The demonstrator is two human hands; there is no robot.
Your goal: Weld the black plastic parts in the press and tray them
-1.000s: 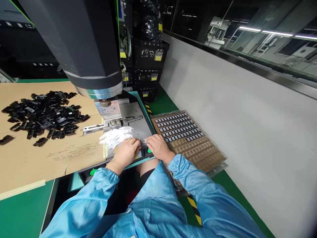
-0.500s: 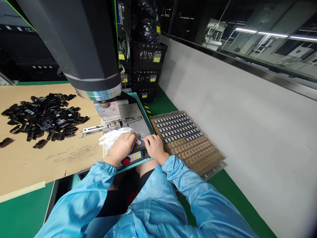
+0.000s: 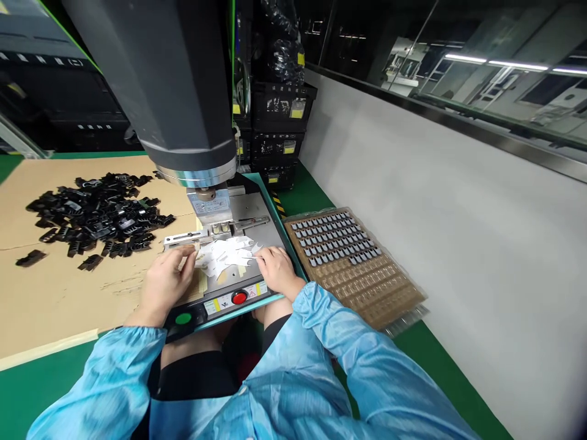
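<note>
White paper-like pieces (image 3: 225, 253) lie in a loose heap on the metal machine bed (image 3: 255, 211). My left hand (image 3: 165, 278) is at the heap's left side, over the bed's edge, thumb and fingers apart with nothing visible in them. On the heap's right, my right hand (image 3: 277, 270) is closed in a pinch. A thin pale strip (image 3: 255, 256) juts from its fingertips toward the heap; its far end blends into the white pieces. Just behind the heap sits a small metal fixture (image 3: 220, 230), under the machine's dark head (image 3: 192, 91).
Many black plastic parts (image 3: 107, 211) are piled on the cardboard (image 3: 59, 305) at left. A clear tray (image 3: 367, 284) at right holds rows of small grey parts (image 3: 334, 235). Red button (image 3: 239, 297) and green button (image 3: 183, 318) face me. Black crates (image 3: 277, 137) stand behind.
My left hand has moved left, off the white pieces, and its fingers have parted. The heap is now uncovered. My right hand stays beside it, still pinching.
</note>
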